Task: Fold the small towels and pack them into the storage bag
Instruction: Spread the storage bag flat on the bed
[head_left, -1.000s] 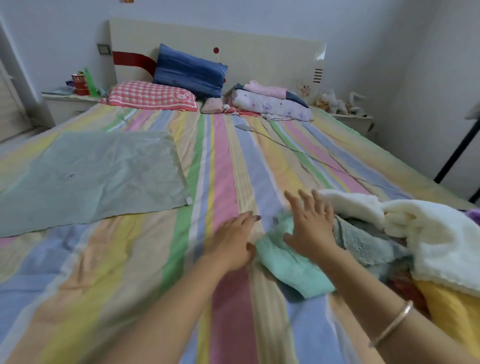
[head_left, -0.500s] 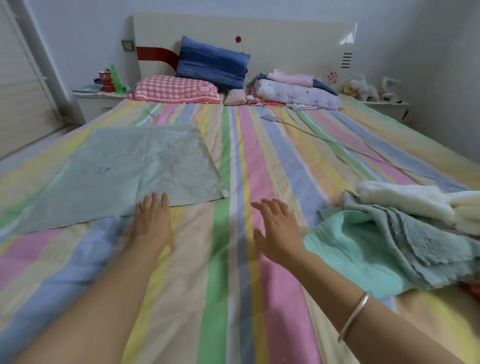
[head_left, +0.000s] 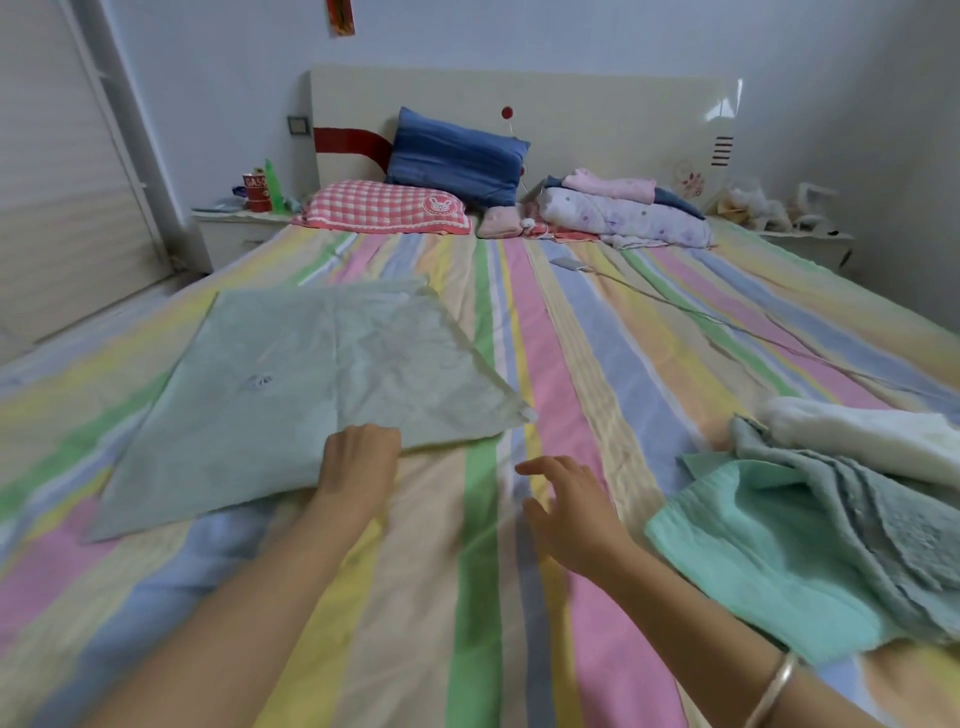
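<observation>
1. Pale green fabric, the flat storage bag (head_left: 291, 384), lies spread on the bed's left half; our left hand (head_left: 358, 460) rests at its near edge, fingers curled under and hidden, so we cannot tell whether they pinch the fabric.
2. Our right hand (head_left: 569, 512) hovers over the sheet, fingers apart, holding nothing.
3. We judge the step to be readying the bag; no towel is folded or packed yet.
4. Next move calls for finding the bag's mouth, or fetching from the towels (head_left: 810, 525) heaped at right.
5. Striped bedsheet (head_left: 597, 364) is soft and wrinkled; pillows (head_left: 457, 156) stand against the headboard (head_left: 597, 109).
</observation>
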